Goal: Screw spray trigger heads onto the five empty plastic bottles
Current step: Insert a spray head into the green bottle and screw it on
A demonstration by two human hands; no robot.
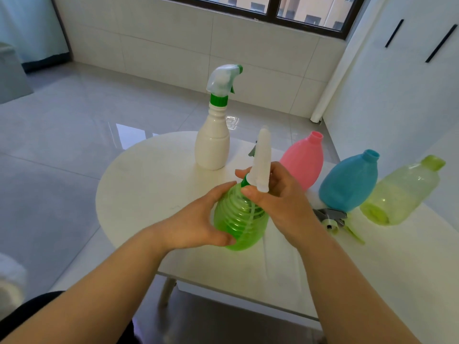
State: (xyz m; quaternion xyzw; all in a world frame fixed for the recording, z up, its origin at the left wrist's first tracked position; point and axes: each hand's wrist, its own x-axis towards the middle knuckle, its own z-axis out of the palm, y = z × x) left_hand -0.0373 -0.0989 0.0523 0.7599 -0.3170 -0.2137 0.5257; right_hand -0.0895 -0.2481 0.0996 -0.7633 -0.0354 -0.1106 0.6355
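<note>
- So far, one bottle looks finished: the white bottle [212, 145], upright at 11 o'clock from the hands, carries a fitted trigger head [224, 79] on a green collar.
- Now the second is in work: the green bottle [239, 219] sits near the middle of the table [139, 175], with the left hand [196, 219] wrapped round its ribbed body, fingers curled on it.
- The right hand [278, 194] pinches the base of a white trigger head [262, 160] at that bottle's neck. A dip tube shows inside the bottle, so I judge the screwing begun but not proven tight.
- Three remain: the pink bottle [304, 160] at 1 o'clock, and the blue bottle [347, 182] and yellow-green bottle [402, 192] at 3 o'clock, all with bare, open necks.
- These three look tilted; whether they stand or lie I cannot tell.
- One loose trigger head [332, 218] lies on the table at 3 o'clock, just beside the blue bottle.
- Fingers cover most of the green collar, so how far the thread has engaged is hidden.
- A small grey piece [252, 151] at 12 o'clock behind the held head is too covered to name; no other spare heads show.
</note>
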